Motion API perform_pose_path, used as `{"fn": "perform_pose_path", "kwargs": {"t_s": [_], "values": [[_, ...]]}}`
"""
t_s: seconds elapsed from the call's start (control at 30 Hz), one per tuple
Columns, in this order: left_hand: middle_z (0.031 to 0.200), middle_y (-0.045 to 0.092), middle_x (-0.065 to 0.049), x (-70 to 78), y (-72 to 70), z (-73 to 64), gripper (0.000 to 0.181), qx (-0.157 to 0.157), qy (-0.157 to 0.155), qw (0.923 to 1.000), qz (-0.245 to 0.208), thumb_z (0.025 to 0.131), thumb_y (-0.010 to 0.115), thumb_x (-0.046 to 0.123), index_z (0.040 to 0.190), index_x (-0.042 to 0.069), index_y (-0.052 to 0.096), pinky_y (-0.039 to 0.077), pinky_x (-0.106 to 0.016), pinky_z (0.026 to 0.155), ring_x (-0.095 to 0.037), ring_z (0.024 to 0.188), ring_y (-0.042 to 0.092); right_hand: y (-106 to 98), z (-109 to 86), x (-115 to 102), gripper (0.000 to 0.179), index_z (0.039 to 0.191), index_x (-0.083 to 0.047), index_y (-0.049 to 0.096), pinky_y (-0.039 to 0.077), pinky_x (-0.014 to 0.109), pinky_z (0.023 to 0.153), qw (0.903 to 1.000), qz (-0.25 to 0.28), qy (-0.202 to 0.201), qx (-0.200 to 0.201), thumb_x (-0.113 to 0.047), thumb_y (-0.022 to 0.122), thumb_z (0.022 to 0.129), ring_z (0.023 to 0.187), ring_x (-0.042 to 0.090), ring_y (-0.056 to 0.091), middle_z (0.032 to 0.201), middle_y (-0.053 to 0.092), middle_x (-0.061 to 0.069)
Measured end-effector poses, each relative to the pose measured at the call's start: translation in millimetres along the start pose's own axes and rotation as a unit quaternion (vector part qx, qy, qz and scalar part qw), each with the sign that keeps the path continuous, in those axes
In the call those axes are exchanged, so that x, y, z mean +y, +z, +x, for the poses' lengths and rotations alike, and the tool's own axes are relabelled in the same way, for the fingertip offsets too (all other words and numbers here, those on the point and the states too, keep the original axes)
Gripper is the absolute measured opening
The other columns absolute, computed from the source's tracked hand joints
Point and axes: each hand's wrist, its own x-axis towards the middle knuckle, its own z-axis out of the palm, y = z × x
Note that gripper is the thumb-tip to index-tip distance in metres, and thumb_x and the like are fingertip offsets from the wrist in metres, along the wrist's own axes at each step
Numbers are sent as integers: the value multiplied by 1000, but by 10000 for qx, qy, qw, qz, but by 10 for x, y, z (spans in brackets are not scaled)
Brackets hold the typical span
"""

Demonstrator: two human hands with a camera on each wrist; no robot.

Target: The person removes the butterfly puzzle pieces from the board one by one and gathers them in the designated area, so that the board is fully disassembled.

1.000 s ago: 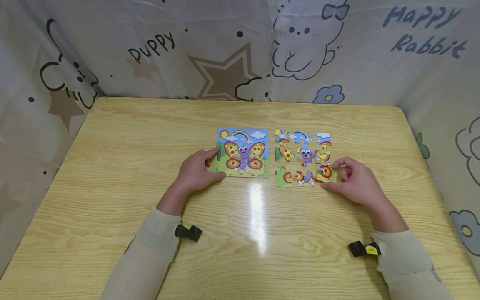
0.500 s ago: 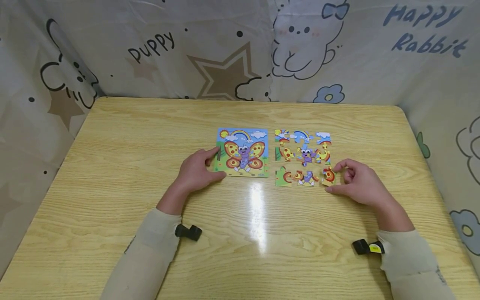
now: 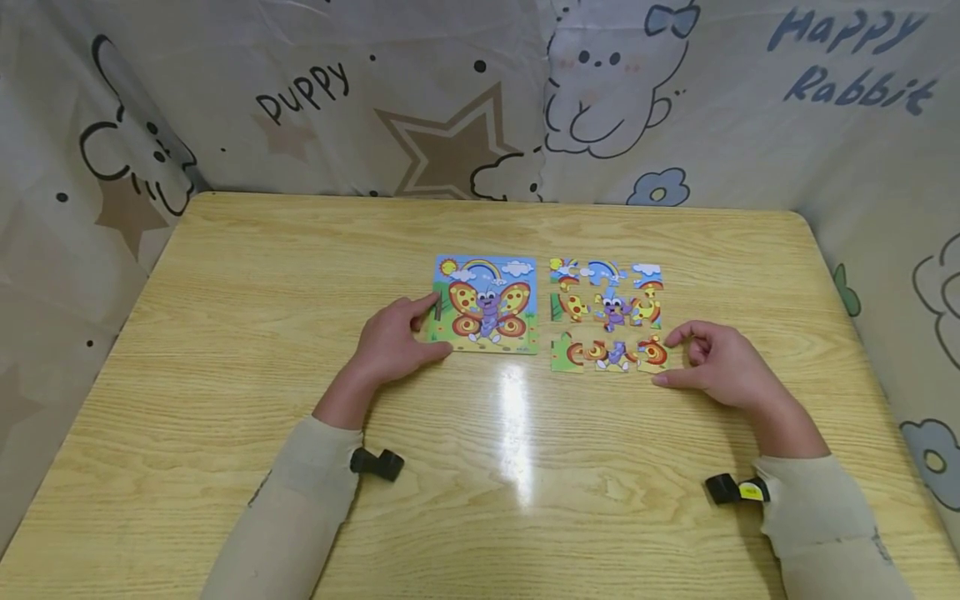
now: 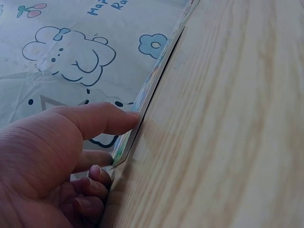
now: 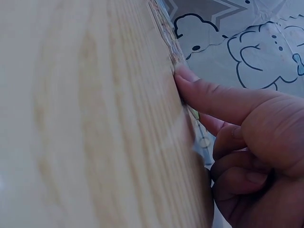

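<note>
A square butterfly puzzle board lies flat on the table in the head view. My left hand holds its near left corner, index finger at the left side and thumb at the front edge. In the left wrist view the thumb lies along the board's thin edge. To the right are several cut puzzle pieces in three rows with gaps. My right hand is beside the lower right puzzle piece, which lies flat. Its thumb and index finger are parted at that piece's edges, the other fingers curled.
The wood-grain table extends around the puzzle. A printed cloth hangs behind and at both sides. Each sleeve cuff carries a small black device; the left device and right device stand out over the table.
The lower right puzzle piece was tilted between my right fingers, shifted rightward, and now lies flat beside its neighbour. My right hand moved slightly right. My left hand and the board stayed put.
</note>
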Motion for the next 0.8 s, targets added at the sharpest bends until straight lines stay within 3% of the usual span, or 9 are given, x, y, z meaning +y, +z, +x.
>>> {"fn": "perform_pose_path", "kwargs": {"t_s": [0.3, 0.8], "values": [[94, 50, -8, -9, -7, -3, 84, -18, 25, 10000, 24, 80, 81, 35, 152, 13, 45, 34, -38, 72, -25, 82, 44, -10, 18, 30, 44, 110, -4, 63, 35, 30, 69, 9998, 19, 205, -17, -23, 88, 79, 60, 18, 37, 68, 38, 3], [93, 50, -9, 16, -9, -12, 84, -60, -9, 10000, 49, 81, 82, 34, 153, 13, 44, 34, -38, 72, -25, 81, 44, -11, 8, 15, 45, 111, -4, 65, 33, 32, 69, 9999, -88, -71, 57, -24, 88, 78, 58, 17, 36, 65, 39, 3]]}}
